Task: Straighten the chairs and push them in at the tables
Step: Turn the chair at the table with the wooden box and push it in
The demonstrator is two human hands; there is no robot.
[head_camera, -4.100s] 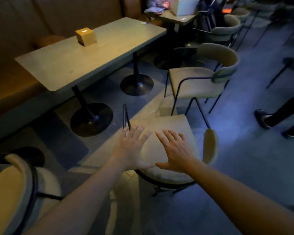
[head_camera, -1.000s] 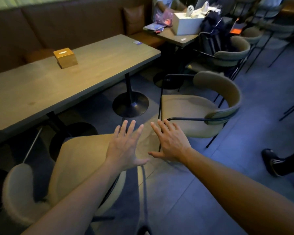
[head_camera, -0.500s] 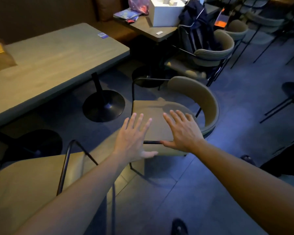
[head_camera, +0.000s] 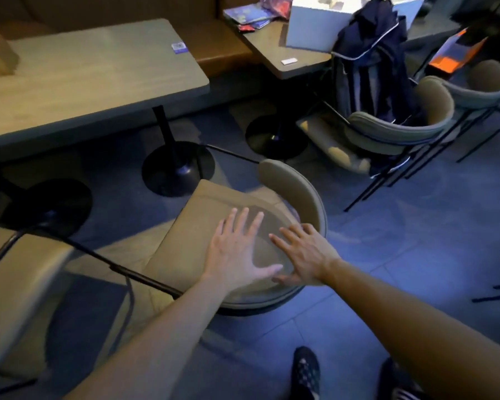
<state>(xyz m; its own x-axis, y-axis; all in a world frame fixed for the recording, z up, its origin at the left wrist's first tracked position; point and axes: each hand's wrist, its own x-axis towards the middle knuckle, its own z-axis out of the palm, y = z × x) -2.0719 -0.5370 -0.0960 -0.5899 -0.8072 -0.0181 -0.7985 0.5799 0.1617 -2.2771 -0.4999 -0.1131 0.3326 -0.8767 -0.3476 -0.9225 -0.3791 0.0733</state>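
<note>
Head view: the beige chair [head_camera: 214,226] stands on the dark floor clear of the long table [head_camera: 93,79], its seat just short of that table's nearer round base [head_camera: 176,168] and its curved backrest [head_camera: 298,192] on the side away from the table. Both hands are spread flat, fingers apart, gripping nothing. The left hand [head_camera: 237,252] lies over the rear of the chair's seat; the right hand [head_camera: 306,255] is just beside it, over the backrest's end. Whether either palm touches the chair cannot be told. A second chair [head_camera: 18,284] sits left of the beige chair, near the table's other base.
</note>
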